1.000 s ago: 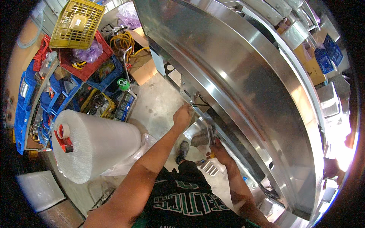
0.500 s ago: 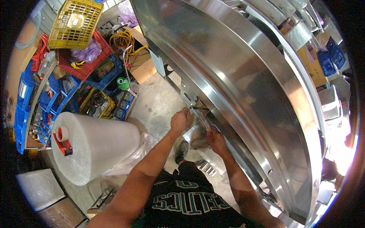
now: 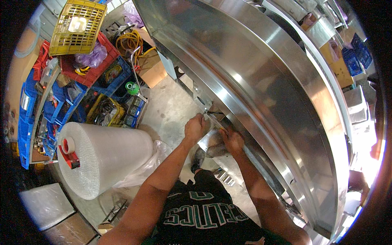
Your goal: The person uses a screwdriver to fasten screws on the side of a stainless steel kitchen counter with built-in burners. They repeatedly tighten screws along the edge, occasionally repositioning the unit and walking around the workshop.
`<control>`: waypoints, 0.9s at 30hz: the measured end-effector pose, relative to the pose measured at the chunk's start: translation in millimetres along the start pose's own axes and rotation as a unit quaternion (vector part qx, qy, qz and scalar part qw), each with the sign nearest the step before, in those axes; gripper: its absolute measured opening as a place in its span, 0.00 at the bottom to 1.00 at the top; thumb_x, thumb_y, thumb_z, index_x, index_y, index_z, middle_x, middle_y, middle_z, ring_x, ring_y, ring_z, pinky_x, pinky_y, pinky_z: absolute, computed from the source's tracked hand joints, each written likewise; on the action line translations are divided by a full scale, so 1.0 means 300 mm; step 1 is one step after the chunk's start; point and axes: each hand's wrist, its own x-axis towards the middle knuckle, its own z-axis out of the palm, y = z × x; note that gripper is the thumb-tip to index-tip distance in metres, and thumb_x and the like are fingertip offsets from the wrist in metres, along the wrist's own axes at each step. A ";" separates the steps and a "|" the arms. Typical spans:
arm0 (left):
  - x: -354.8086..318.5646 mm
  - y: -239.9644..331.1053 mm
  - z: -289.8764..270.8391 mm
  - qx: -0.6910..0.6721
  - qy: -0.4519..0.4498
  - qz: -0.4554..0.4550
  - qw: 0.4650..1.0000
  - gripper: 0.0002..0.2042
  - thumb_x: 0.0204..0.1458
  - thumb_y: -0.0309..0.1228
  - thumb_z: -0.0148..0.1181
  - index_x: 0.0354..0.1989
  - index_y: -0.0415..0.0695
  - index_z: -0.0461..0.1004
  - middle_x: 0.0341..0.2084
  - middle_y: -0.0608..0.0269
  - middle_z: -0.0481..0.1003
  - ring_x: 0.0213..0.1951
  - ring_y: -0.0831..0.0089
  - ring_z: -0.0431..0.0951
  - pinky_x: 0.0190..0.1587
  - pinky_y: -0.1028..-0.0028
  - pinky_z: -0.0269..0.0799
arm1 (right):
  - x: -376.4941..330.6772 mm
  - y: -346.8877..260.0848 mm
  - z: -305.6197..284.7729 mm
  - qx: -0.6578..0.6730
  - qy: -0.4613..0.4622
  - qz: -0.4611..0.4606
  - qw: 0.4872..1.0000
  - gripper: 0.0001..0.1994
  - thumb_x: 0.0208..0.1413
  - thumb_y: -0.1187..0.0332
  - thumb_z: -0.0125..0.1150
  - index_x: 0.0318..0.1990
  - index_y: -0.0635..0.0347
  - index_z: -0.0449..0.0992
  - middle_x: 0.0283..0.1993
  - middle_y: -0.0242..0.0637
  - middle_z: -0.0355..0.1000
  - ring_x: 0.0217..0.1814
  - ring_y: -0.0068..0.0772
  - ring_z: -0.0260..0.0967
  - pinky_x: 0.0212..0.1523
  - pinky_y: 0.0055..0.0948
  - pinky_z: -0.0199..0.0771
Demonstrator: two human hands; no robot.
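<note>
Hands (image 3: 214,132) at steel edge (image 3: 228,102) — bubble-wrap roll (image 3: 106,161) beside.

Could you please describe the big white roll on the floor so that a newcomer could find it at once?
Left of the long steel counter, on the concrete floor below the stacked crates, lies the bubble wrap roll. It is the only large white cylinder, with a red tape dispenser at its end.

crate (image 3: 77,26) yellow | bubble-wrap roll (image 3: 104,157) white | panel (image 3: 261,85) silver
</note>
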 end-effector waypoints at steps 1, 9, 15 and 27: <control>0.000 0.002 -0.002 0.002 -0.001 0.001 1.000 0.10 0.60 0.35 0.51 0.39 0.41 0.73 0.33 0.40 0.78 0.36 0.40 0.79 0.40 0.47 0.73 | 0.004 0.001 0.004 0.023 -0.001 -0.008 1.000 0.26 0.64 0.42 0.51 0.49 0.57 0.77 0.41 0.56 0.78 0.40 0.65 0.76 0.41 0.57 0.75; 0.001 0.029 -0.033 0.045 -0.008 0.025 0.999 0.09 0.58 0.33 0.52 0.36 0.41 0.72 0.32 0.41 0.78 0.36 0.41 0.79 0.39 0.48 0.73 | 0.053 -0.019 0.053 -0.029 -0.029 -0.012 0.999 0.24 0.64 0.44 0.50 0.51 0.53 0.77 0.42 0.54 0.79 0.40 0.62 0.78 0.41 0.58 0.76; 0.004 0.015 -0.027 0.115 -0.030 0.060 0.991 0.06 0.57 0.31 0.52 0.36 0.42 0.71 0.31 0.45 0.79 0.34 0.44 0.80 0.36 0.49 0.74 | 0.073 -0.073 0.037 0.005 0.000 -0.023 1.000 0.23 0.64 0.43 0.51 0.49 0.52 0.78 0.42 0.51 0.80 0.40 0.59 0.79 0.42 0.57 0.77; -0.039 -0.004 -0.106 0.093 -0.009 0.050 0.994 0.06 0.58 0.31 0.54 0.39 0.43 0.72 0.30 0.45 0.79 0.35 0.45 0.81 0.37 0.50 0.75 | -0.053 -0.040 0.128 -0.157 -0.123 0.024 0.980 0.20 0.62 0.47 0.55 0.44 0.53 0.78 0.35 0.50 0.79 0.37 0.58 0.79 0.41 0.53 0.79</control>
